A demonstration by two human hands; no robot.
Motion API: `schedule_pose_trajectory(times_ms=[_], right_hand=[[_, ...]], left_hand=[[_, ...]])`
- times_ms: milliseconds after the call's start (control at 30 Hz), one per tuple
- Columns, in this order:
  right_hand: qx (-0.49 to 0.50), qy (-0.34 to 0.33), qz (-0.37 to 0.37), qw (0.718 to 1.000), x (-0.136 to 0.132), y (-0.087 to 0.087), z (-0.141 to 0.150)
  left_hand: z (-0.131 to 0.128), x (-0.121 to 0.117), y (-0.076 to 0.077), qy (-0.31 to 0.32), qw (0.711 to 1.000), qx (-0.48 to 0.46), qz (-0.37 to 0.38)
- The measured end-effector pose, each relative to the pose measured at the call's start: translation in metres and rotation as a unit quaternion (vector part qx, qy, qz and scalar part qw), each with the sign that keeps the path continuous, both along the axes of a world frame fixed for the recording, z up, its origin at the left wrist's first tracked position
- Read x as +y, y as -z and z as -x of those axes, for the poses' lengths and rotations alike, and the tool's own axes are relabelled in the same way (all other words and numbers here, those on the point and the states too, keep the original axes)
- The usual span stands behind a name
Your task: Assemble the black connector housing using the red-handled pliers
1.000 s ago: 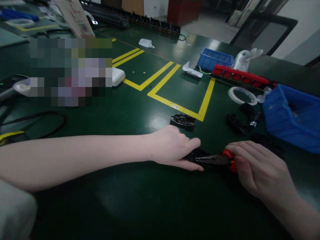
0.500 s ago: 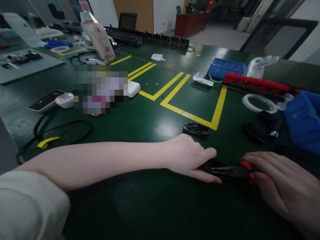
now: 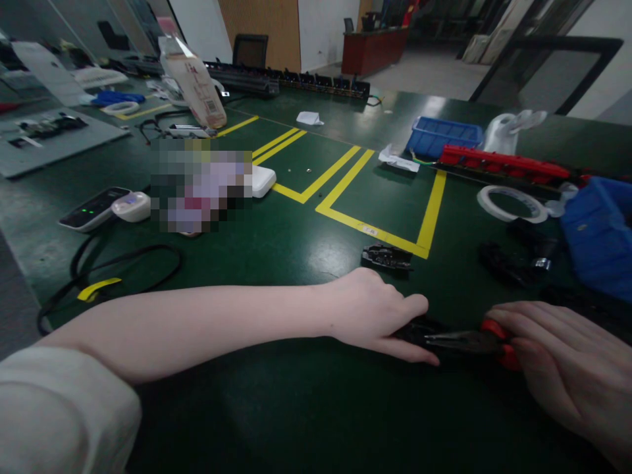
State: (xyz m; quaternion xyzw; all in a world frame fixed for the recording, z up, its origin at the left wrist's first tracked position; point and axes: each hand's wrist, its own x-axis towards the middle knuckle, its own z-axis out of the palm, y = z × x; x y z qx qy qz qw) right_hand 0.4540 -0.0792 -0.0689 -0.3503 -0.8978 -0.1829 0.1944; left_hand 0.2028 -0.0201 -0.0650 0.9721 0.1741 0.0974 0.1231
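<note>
Gripping dark, red-handled pliers (image 3: 467, 341), the right hand (image 3: 555, 352) faces a black part (image 3: 415, 330) held by the left hand (image 3: 372, 309).

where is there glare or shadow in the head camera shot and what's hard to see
Head view: a pale sheen on the green tabletop beyond the left hand; nearer in, the same view darkens to almost black, so the black part in that hand loses its outline; left of the white box, also in the head view, square blocks, not glare, hide detail.
</note>
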Motion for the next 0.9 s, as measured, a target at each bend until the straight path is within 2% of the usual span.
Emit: schedule_pose_trajectory(times_ms=[667,900], right_hand=[[-0.014,0.009,0.014,1.0,-0.004,-0.011,0.01],[0.026,0.027,0.052,0.998,-0.004,-0.003,0.006]], left_hand=[[0.001,-0.003,0.0,-0.005,0.998,0.032,-0.05],[0.003,-0.004,-0.001,0.004,0.999,0.009,-0.036]])
